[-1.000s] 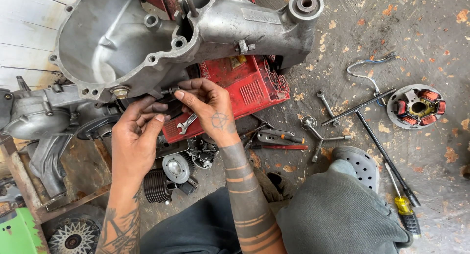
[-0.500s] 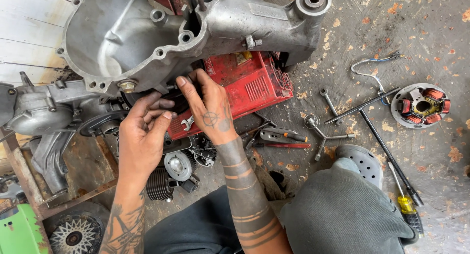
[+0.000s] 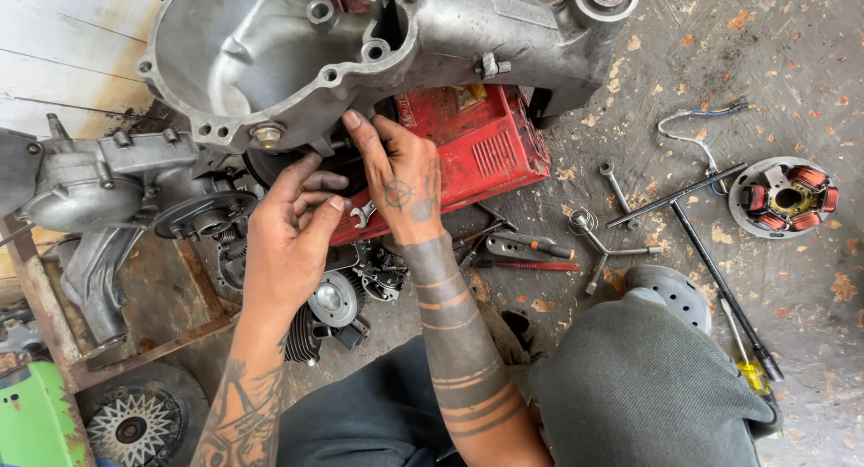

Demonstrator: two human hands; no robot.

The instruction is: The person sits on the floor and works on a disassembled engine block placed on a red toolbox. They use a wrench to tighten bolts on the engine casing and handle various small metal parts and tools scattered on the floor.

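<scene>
Two hands [image 3: 297,224] [image 3: 400,179] under engine casing [image 3: 270,44] edge

We're down on the floor [image 3: 774,62] of a repair workshop here: stained concrete littered with flakes, a big aluminium engine case [image 3: 270,53] propped on a red toolbox [image 3: 486,143], a T-wrench [image 3: 711,242], a screwdriver [image 3: 751,359], a stator [image 3: 785,197] with copper coils, a finned cylinder [image 3: 301,336] and a sprocket [image 3: 135,426] scattered all around.
</scene>
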